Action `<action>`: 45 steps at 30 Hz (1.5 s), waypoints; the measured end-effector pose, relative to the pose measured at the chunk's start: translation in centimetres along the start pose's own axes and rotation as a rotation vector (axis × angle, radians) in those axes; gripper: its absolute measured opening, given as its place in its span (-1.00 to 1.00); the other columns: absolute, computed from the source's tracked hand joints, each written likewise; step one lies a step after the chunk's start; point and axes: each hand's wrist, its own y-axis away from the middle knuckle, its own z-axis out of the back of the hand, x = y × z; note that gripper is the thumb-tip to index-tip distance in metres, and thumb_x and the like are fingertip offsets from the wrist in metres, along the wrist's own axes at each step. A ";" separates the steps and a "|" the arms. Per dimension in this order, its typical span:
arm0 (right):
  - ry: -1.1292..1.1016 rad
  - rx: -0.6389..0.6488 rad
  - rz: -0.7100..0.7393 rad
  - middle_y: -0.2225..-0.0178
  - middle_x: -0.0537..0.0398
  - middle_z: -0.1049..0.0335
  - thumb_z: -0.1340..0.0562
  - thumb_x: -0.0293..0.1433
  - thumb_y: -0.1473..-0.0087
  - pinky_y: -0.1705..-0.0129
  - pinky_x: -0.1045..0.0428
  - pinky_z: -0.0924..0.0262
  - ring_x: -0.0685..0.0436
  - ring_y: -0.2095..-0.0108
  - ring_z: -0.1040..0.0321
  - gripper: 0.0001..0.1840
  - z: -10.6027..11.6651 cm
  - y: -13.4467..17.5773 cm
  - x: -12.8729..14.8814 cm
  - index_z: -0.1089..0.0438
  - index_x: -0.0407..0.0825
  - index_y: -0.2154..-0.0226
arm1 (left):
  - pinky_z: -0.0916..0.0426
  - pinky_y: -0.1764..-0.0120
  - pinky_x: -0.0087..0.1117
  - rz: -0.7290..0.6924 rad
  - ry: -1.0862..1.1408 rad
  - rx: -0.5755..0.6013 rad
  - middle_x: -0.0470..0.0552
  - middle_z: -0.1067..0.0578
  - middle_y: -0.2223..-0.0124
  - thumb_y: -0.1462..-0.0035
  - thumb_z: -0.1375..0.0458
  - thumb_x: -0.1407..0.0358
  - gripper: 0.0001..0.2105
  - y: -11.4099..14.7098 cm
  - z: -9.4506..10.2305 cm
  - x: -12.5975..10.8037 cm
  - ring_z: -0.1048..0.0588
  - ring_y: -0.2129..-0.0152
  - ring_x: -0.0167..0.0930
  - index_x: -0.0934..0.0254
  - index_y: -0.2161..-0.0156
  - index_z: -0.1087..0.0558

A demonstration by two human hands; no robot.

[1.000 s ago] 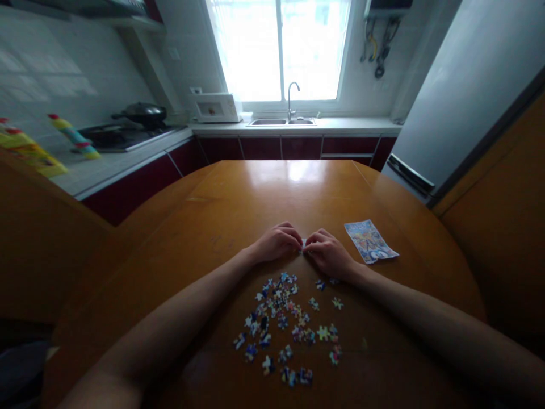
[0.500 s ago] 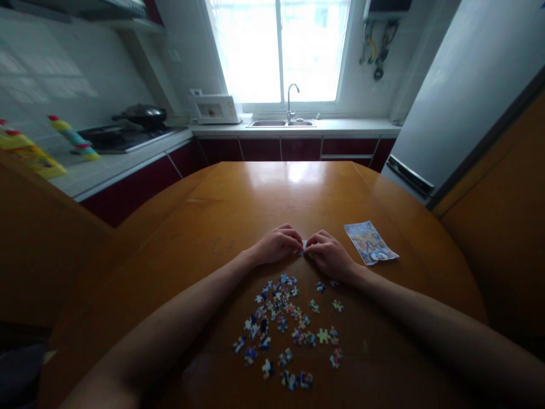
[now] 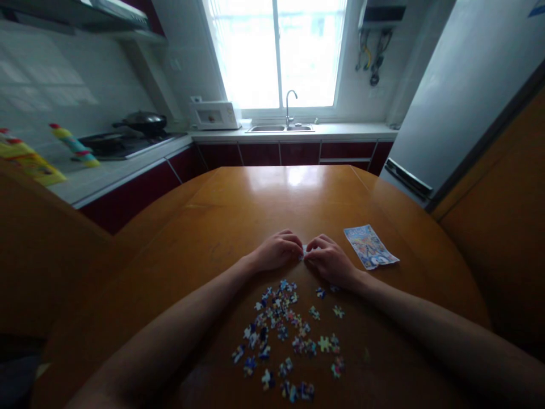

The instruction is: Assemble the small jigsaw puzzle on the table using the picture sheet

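Brown tbl (image 3: pixel 272 204) — puzzle pc(s) (image 3: pixel 304 249) btwn both hands (image 3: pixel 277 251)

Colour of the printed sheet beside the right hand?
Printed sheet: mostly light blue, orange-tan middle; head view.

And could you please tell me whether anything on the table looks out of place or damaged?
Only the printed picture sheet beside the right hand stands out slightly: it lies askew and its near edge looks uneven, perhaps curled or torn. The scattered jigsaw pieces seem ordinary.

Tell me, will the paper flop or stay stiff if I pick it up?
The paper will probably flop: it looks thin, with an uneven near edge. It may slide easily if pushed, since the table looks shiny.
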 end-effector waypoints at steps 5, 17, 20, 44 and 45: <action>-0.021 -0.220 -0.114 0.34 0.01 -0.45 -0.13 -0.68 -0.02 0.17 -0.07 -0.25 -0.18 0.22 -0.30 -0.65 0.9 -0.3 -0.9 -0.54 0.02 0.37 | -0.36 0.10 -0.33 -0.009 -0.020 0.008 0.01 -0.57 0.19 -0.20 -0.08 0.53 -0.72 0.1 0.2 -0.2 -0.41 0.22 -0.38 0.17 0.19 -0.59; -0.044 -0.391 -0.251 0.35 0.02 -0.46 -0.09 -0.64 0.03 0.15 -0.10 -0.25 -0.19 0.22 -0.35 -0.65 2.9 -0.3 -3.2 -0.52 0.02 0.44 | -0.36 0.02 -0.24 -0.055 -0.170 0.065 -0.06 -0.53 0.06 -0.03 -0.05 0.62 -0.55 0.2 0.1 -0.3 -0.36 0.12 -0.32 0.07 0.13 -0.58; -0.027 -0.399 -0.282 0.34 0.00 -0.47 -0.07 -0.63 0.02 0.14 -0.10 -0.25 -0.18 0.22 -0.36 -0.66 4.0 -0.4 -3.7 -0.51 0.00 0.44 | -0.36 0.04 -0.25 -0.064 -0.176 0.032 -0.05 -0.53 0.07 -0.02 -0.04 0.63 -0.52 0.2 0.2 -0.3 -0.36 0.13 -0.33 0.07 0.10 -0.56; 0.009 0.282 -0.125 0.31 0.06 -0.45 -0.27 -0.49 -0.03 0.28 0.03 -0.25 -0.05 0.38 -0.35 -0.83 6.3 0.4 -4.4 -0.57 0.02 0.33 | -0.35 0.04 -0.23 0.068 -0.081 0.059 0.02 -0.56 0.08 -0.20 -0.22 0.19 -0.81 0.2 0.5 -0.2 -0.43 0.14 -0.32 0.10 0.11 -0.59; 0.011 0.278 -0.125 0.31 0.06 -0.44 -0.27 -0.50 -0.03 0.27 0.03 -0.25 -0.05 0.37 -0.35 -0.83 6.2 0.4 -4.4 -0.57 0.02 0.34 | -0.35 0.04 -0.23 0.069 -0.083 0.055 0.02 -0.55 0.08 -0.20 -0.21 0.20 -0.81 0.2 0.5 -0.2 -0.43 0.15 -0.32 0.10 0.11 -0.59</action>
